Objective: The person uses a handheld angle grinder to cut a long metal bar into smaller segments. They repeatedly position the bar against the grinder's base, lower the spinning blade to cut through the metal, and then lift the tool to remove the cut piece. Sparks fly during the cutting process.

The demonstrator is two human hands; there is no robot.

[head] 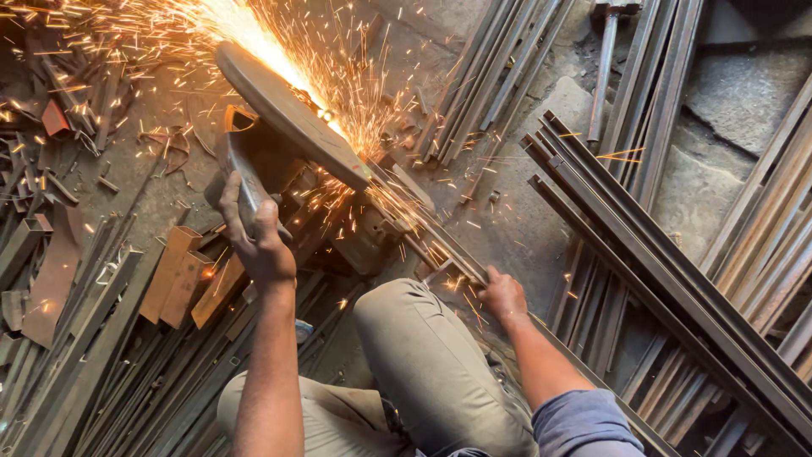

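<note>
While sparks fly from the chop saw blade (288,114), we grip its handle (245,190) with our left hand (258,241), fingers closed, and our right hand (503,296) clamps the steel bar (440,245) steady on the floor

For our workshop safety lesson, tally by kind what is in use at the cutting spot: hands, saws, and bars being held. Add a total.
Hands: 2 (left hand gripping the saw's handle, right hand on the bar)
Cut-off saw: 1
Steel bar held under the blade: 1
Total: 4
</note>
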